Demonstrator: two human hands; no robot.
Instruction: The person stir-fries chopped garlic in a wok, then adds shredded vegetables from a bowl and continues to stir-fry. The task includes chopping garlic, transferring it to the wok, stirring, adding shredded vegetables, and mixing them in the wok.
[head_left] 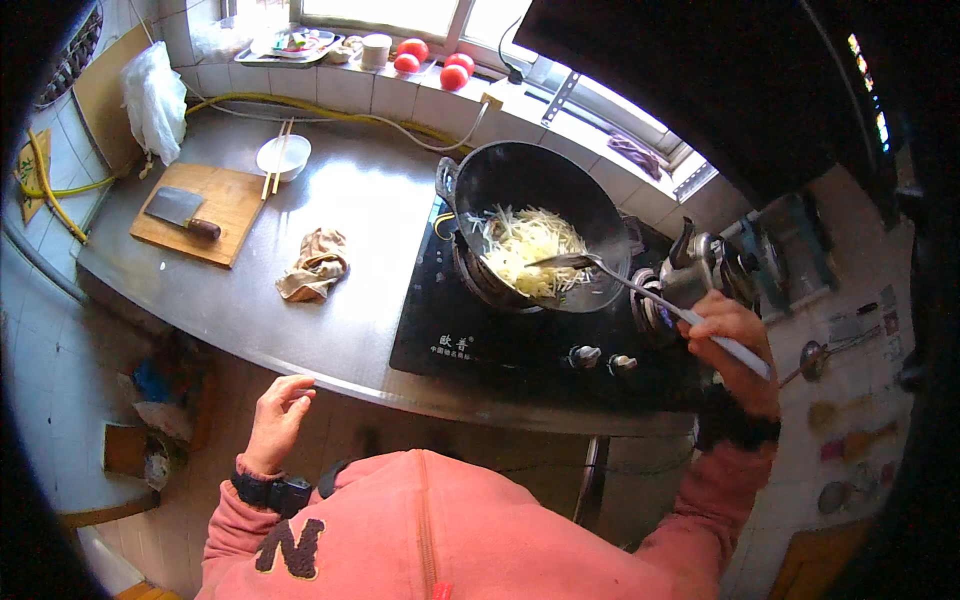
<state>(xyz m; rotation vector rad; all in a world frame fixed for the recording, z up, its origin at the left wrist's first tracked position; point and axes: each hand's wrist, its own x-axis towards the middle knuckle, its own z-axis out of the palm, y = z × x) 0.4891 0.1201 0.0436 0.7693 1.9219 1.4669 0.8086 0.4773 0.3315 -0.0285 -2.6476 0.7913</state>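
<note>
My right hand [733, 347] is closed round the pale handle of a metal spatula [645, 292]. The spatula's blade rests among pale yellow shreds [525, 240], which look like shredded potato, in a black wok [530, 168]. The wok sits on the left burner of a black gas stove [480, 345], tilted in view. In front of the counter's edge my left hand [281, 421] hangs with loosely bent fingers and nothing in it. Nearest to it on the counter is a crumpled brown cloth [315, 265].
A cleaver [182, 212] lies on a wooden cutting board [235, 237] at the left. Behind it, chopsticks [277, 160] rest across a white bowl [291, 152]. A metal kettle [700, 265] stands right of the wok. Tomatoes [455, 72] line the windowsill.
</note>
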